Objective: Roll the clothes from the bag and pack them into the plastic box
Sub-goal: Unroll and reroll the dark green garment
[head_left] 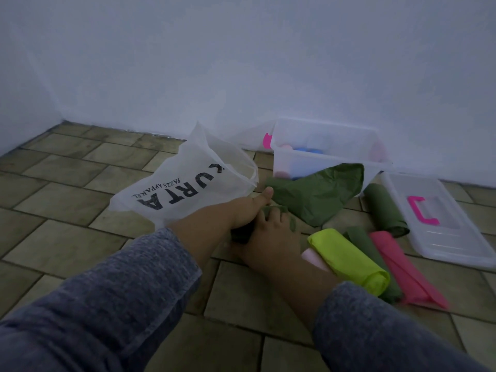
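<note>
A dark green cloth (316, 194) lies spread on the tiled floor, its far corner draped over the front wall of the clear plastic box (330, 157). My left hand (241, 213) and my right hand (271, 237) both grip the near, rolled-up end of this cloth. The box holds blue and pink rolls. A white bag (185, 183) printed KURTA lies to the left of my hands. Finished rolls lie on the floor at the right: lime green (349, 261), pink (402, 267), pale pink (314, 257) and dark green (383, 208).
The box's clear lid (451, 237) with a pink handle lies on the floor at the right. A white wall runs close behind the box. Bare tiled floor (67, 200) stretches to the left and toward me.
</note>
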